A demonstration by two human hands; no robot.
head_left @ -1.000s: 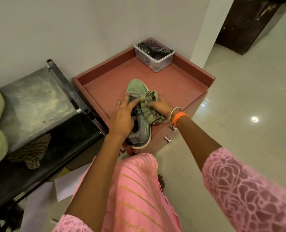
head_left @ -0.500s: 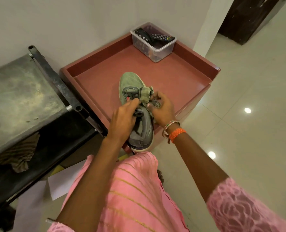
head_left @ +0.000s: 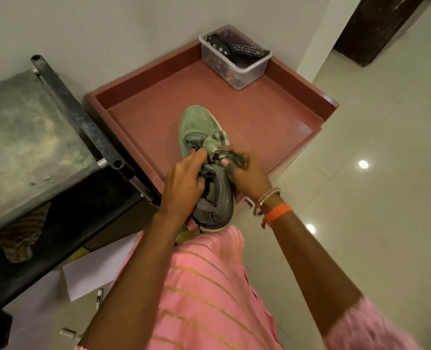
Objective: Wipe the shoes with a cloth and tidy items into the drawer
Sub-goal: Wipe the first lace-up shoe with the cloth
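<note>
I see the red drawer (head_left: pixel 280 117) with the grey-green shoe (head_left: pixel 199 125) lying in it, heel over the front edge, my left hand (head_left: pixel 184 188) gripping its collar and my right hand (head_left: pixel 247 175) clutching the bunched cloth (head_left: pixel 215 142) against its tongue.

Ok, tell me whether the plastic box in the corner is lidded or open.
Open: the plastic box has no lid, and a remote sticks above its rim.

Place: home interior, corner by a doorway
Floor (head_left: pixel 361 122): glossy pale tiles reflecting ceiling lights
Walls (head_left: pixel 108 29): plain painted
Furniture: reddish cabinet (head_left: pixel 260 117) with raised rim; dark wooden door (head_left: pixel 376 29)
Household items: clear tub (head_left: pixel 234 61) of remote controls in the cabinet's far corner
</note>
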